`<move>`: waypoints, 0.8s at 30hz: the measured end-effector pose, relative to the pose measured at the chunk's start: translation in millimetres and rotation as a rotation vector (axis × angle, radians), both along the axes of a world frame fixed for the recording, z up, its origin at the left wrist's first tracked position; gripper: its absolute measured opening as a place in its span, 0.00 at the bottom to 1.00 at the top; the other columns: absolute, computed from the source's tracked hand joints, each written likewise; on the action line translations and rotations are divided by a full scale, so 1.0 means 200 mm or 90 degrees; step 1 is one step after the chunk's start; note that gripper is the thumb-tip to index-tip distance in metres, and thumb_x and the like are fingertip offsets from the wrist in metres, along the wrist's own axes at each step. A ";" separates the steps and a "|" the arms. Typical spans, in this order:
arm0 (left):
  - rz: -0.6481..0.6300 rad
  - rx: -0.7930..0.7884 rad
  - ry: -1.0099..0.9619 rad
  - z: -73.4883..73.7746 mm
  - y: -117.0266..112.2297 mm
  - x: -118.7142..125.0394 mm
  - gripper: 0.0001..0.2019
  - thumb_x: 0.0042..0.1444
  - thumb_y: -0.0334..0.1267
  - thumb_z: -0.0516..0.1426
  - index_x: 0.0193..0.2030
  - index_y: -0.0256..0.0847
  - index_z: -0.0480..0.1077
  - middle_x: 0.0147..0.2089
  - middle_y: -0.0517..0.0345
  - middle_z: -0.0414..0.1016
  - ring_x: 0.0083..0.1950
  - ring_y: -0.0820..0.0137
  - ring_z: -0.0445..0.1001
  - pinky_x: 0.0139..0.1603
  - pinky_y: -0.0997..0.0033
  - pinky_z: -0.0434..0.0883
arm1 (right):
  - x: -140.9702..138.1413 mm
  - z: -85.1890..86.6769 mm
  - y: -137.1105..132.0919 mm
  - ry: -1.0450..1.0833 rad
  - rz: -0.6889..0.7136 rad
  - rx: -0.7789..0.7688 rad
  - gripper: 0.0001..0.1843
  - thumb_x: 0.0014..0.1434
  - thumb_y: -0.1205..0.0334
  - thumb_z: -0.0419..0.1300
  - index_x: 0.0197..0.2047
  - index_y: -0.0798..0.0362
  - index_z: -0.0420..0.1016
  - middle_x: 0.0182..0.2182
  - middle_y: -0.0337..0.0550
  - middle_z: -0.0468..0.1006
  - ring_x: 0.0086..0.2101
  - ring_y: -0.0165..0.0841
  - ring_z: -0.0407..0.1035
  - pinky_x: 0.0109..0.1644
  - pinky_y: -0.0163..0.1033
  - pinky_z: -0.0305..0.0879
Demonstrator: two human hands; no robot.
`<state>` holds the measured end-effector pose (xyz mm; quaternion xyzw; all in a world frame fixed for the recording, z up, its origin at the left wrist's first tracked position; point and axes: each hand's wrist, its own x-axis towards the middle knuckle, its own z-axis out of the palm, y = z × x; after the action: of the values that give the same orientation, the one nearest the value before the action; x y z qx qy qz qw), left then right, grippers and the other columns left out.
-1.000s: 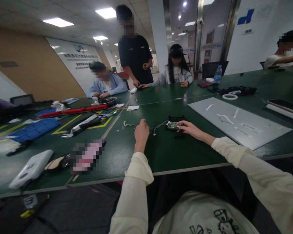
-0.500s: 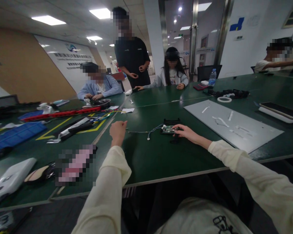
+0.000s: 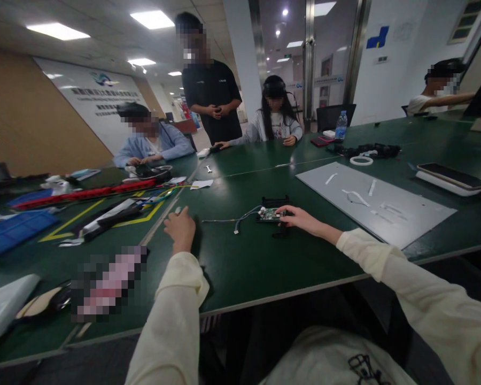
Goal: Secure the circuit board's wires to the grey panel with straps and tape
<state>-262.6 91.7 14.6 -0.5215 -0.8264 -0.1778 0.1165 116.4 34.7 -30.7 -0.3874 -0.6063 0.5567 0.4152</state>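
My right hand point(image 3: 300, 220) pinches the right end of a small green circuit board point(image 3: 269, 214) in a dark frame on the table. Grey-blue wires point(image 3: 242, 218) run left from the board's white plug, and one ends in a small white connector point(image 3: 236, 232). Left of these wires, my left hand point(image 3: 180, 230) is held with curled fingers. A small pale thing point(image 3: 178, 210) shows at its fingertips, too small to name. Just behind the board lies a black bracket-like part point(image 3: 275, 201).
A grey panel point(image 3: 369, 206) with white strips lies at the right, near a phone point(image 3: 457, 175) on a white case. Tape roll point(image 3: 361, 161) and bottle point(image 3: 341, 126) stand farther back. Leftward are a blue tray point(image 3: 20, 230) and black-and-white strips point(image 3: 112, 214). Several people are around the table.
The view has swung slightly right. My left hand has come a little lower and its fingers have loosened from a fist. My right hand stays on the circuit board. The standing person's hands have come together.
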 end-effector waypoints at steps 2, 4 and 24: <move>0.033 0.018 0.036 0.01 0.00 0.02 0.23 0.61 0.32 0.43 0.62 0.39 0.62 0.54 0.36 0.69 0.55 0.50 0.65 0.50 0.47 0.64 | 0.01 0.00 0.01 -0.006 -0.004 0.017 0.15 0.54 0.60 0.64 0.47 0.47 0.75 0.43 0.41 0.75 0.36 0.29 0.73 0.38 0.34 0.73; 0.059 0.028 0.069 0.01 0.00 0.02 0.21 0.61 0.31 0.42 0.58 0.34 0.66 0.48 0.37 0.72 0.53 0.51 0.66 0.50 0.49 0.64 | 0.02 0.00 0.01 -0.032 -0.019 0.050 0.18 0.53 0.59 0.64 0.49 0.46 0.74 0.38 0.39 0.76 0.30 0.28 0.72 0.32 0.33 0.72; 0.055 0.092 0.011 0.01 -0.03 -0.02 0.19 0.63 0.37 0.43 0.50 0.34 0.70 0.47 0.37 0.73 0.52 0.51 0.68 0.52 0.48 0.62 | 0.83 0.09 0.17 -0.762 -0.594 0.179 0.23 0.58 0.55 0.54 0.52 0.59 0.74 0.46 0.59 0.75 0.48 0.46 0.68 0.50 0.47 0.62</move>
<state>-267.1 86.5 15.6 -0.4773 -0.8320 -0.2273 0.1683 282.4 68.0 -12.9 -0.7816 -0.5665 -0.0623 0.2537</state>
